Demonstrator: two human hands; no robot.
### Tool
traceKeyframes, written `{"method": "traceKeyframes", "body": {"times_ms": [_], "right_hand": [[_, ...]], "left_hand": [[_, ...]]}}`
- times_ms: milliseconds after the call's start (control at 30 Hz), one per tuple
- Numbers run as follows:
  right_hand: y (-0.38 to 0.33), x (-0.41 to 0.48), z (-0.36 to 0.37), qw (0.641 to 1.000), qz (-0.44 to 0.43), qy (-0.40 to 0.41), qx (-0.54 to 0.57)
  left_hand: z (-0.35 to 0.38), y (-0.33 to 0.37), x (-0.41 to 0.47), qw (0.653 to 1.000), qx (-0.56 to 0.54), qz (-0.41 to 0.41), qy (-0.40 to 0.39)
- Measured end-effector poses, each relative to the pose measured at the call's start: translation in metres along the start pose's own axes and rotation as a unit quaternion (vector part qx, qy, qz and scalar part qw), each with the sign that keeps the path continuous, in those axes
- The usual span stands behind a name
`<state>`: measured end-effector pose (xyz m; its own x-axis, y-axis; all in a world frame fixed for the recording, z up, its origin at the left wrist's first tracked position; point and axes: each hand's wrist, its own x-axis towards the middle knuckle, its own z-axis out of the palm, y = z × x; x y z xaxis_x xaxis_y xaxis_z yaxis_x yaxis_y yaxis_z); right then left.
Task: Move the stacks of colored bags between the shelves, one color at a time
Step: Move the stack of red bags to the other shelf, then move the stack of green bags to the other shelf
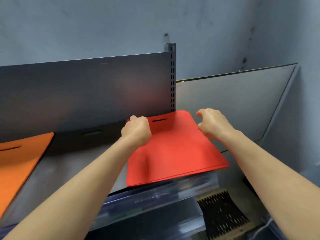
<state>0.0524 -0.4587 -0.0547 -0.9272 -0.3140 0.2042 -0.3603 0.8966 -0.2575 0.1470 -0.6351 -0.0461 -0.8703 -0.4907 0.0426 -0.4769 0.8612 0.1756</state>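
Observation:
A flat stack of red bags (pixel 174 153) lies on the right end of the dark grey top shelf (pixel 72 163), its right edge jutting past the shelf end. A slot handle shows near its far edge. My left hand (pixel 136 130) rests on the stack's far left corner with fingers curled down; whether it grips the bags is hidden. My right hand (pixel 213 124) hovers just over the far right edge, fingers bent and apart, holding nothing. A stack of orange bags (pixel 19 161) lies at the left end of the same shelf.
The shelf's dark back panel (pixel 86 90) and slotted upright post (pixel 172 78) stand behind the stacks. A grey board (pixel 233 104) leans on the wall to the right. A clear price strip (pixel 155 196) runs along the shelf front; black mesh (pixel 223 213) lies below.

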Motion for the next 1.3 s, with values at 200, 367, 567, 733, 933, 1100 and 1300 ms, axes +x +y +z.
{"method": "traceKeyframes", "body": {"times_ms": [200,367,567,733,933,1100,1300], "right_hand": [[0.069,-0.045,-0.081,0.995,-0.013,0.097,-0.024],[0.175,-0.112,-0.157,0.977,0.044,0.205,-0.031],[0.329,-0.216,-0.211,0.941,0.232,0.235,-0.074],[0.419,-0.299,-0.246,0.894,0.381,0.221,-0.087],[0.471,-0.342,-0.252,0.849,0.487,0.198,-0.061],[0.488,-0.343,-0.246,0.833,0.533,0.142,-0.046],[0.499,-0.325,-0.246,0.818,0.567,0.091,-0.039]], "left_hand": [[-0.019,0.127,-0.041,0.972,-0.099,0.175,0.119],[-0.022,0.275,-0.101,0.904,-0.21,0.334,0.165],[0.01,0.444,-0.195,0.826,-0.278,0.483,0.086],[0.045,0.547,-0.251,0.799,-0.254,0.544,-0.027],[0.078,0.618,-0.263,0.801,-0.2,0.559,-0.084],[0.095,0.646,-0.242,0.817,-0.103,0.562,-0.079],[0.096,0.657,-0.216,0.832,-0.094,0.526,-0.152]]}}
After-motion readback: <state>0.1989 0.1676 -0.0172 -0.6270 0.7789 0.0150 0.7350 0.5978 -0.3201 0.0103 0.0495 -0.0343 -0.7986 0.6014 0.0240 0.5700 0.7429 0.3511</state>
